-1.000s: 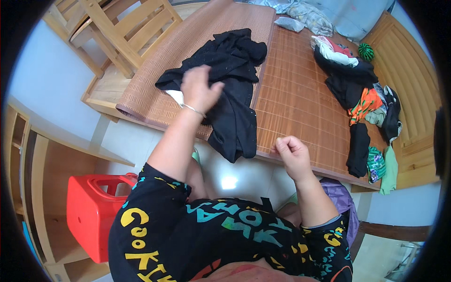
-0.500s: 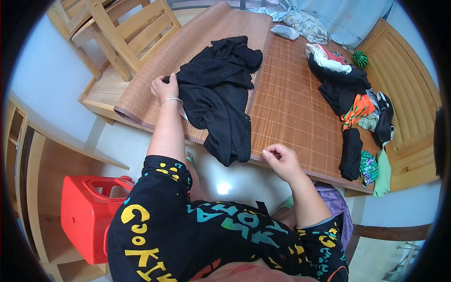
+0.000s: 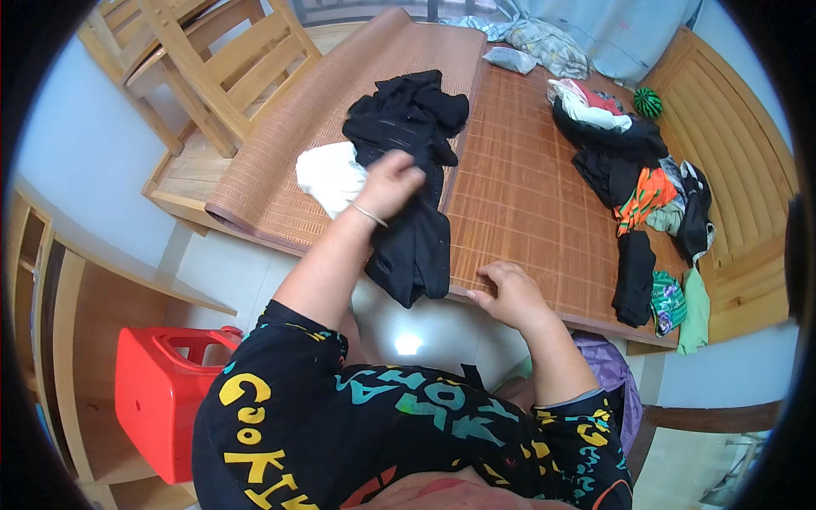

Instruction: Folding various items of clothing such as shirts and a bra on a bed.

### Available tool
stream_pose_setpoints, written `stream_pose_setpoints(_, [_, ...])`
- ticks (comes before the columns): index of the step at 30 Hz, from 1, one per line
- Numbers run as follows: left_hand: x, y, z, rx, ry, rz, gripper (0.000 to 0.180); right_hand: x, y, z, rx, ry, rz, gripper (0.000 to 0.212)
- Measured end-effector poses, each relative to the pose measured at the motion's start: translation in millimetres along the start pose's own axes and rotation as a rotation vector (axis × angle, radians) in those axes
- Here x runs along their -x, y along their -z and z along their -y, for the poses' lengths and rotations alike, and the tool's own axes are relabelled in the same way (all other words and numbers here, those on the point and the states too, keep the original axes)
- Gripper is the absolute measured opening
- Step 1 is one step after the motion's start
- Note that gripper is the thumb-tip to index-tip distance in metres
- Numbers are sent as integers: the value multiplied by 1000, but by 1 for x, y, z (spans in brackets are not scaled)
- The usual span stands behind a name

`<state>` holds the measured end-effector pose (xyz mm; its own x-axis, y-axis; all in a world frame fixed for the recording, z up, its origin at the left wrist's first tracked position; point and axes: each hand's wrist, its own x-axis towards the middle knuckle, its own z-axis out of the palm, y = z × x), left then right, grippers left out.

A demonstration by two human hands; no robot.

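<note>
A long black garment (image 3: 414, 242) with tiny shiny specks lies on the bed's bamboo mat, its upper end bunched and its lower end at the near edge. My left hand (image 3: 393, 183) is over its middle, fingers curled in and slightly blurred; they appear to grip a fold of the fabric. Beside the left wrist lies a white cloth (image 3: 330, 177), partly covered by my forearm. My right hand (image 3: 510, 293) is at the mat's near edge, fingers loosely extended and apart, holding nothing.
Mixed clothes (image 3: 629, 161) are heaped along the right side by a wooden headboard (image 3: 722, 161), with a green striped ball (image 3: 648, 103) behind them. A rolled-back mat (image 3: 297, 127) runs along the left. Wooden chairs (image 3: 229, 68) stand far left, a red plastic stool (image 3: 157, 399) near left.
My left hand has moved right, carrying the black garment's left side over its middle. The white cloth has come into view. My right hand's fingers have straightened from a pinch.
</note>
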<state>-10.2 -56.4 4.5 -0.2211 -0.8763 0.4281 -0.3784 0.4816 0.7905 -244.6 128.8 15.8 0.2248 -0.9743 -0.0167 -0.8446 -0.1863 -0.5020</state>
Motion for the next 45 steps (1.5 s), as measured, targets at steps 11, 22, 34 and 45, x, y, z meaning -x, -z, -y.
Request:
stream_pose_setpoints(11, [20,-23,-41,-230,-300,348,30,7,12,-6,122,-84,26,50])
stream_pose_setpoints(22, [0,40,39,-1075,361,-40,37,19,25,-8,38,-130,-7,46])
stream_pose_setpoints(34, [3,150,17,1270,320,-448,20,21,29,-10,6,-141,-86,44])
stream_pose_setpoints(45, [25,192,66,184,811,-351,21,15,25,-12,14,-154,-92,43])
